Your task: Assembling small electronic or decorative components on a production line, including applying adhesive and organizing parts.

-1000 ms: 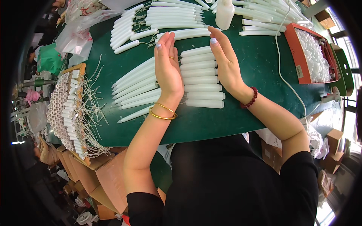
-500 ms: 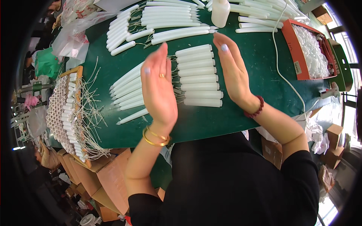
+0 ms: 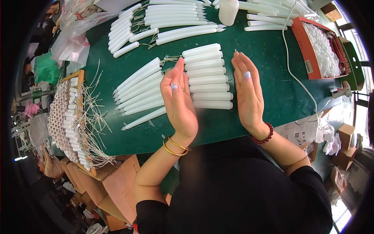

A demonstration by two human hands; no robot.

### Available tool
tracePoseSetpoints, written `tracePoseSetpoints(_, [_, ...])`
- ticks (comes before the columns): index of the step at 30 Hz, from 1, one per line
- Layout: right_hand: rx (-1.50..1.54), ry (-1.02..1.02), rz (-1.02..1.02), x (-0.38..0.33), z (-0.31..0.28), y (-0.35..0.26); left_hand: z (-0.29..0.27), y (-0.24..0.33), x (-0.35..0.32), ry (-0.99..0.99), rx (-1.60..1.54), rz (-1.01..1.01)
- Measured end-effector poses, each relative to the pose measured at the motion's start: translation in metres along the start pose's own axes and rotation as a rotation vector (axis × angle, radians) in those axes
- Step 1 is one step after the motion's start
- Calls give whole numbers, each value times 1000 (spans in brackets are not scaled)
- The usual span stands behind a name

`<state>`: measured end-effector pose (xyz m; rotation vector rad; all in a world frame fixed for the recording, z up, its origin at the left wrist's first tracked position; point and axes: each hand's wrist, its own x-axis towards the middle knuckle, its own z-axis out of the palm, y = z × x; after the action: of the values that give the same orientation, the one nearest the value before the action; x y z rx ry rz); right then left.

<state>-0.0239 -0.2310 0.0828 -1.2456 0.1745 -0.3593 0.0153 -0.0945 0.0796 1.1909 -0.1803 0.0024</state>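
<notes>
A row of short white plastic tubes (image 3: 207, 80) lies side by side on the green table, thin wires trailing from their left ends. My left hand (image 3: 180, 103) stands on edge at those left ends, fingers stretched out. Opposite it, my right hand (image 3: 249, 91) is held flat and upright, its palm facing the tubes' right ends with a small gap. To the left lie several long white taper candle sticks with pointed tips (image 3: 139, 87), wired to the tubes; my left hand hides part of the wires and the sticks' near ends.
More wired candle parts (image 3: 177, 19) lie at the back beside a white bottle (image 3: 228, 12). At the left stands a wooden-framed tray (image 3: 82, 97) of white tubes with loose wires. A red box (image 3: 311, 74) of clear-white pieces and a white cable (image 3: 288, 58) are at the right.
My left hand has shifted right, against the tubes' wired ends. My right hand has come down slightly and to the right. The tubes sit a little further right and look more evenly lined up.
</notes>
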Motion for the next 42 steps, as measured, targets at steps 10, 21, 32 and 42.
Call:
tracePoseSetpoints(10, [86, 42, -22, 11, 13, 7, 7, 4, 6, 66, -75, -31])
tracePoseSetpoints(21, [-75, -193, 128, 105, -53, -57, 68, 28, 134, -375, 786, 317])
tracePoseSetpoints(32, [22, -319, 438, 104, -65, -33, 88, -3, 145, -358, 810, 305])
tracePoseSetpoints(42, [390, -508, 701, 113, 9, -49, 29, 33, 41, -232, 729, 594])
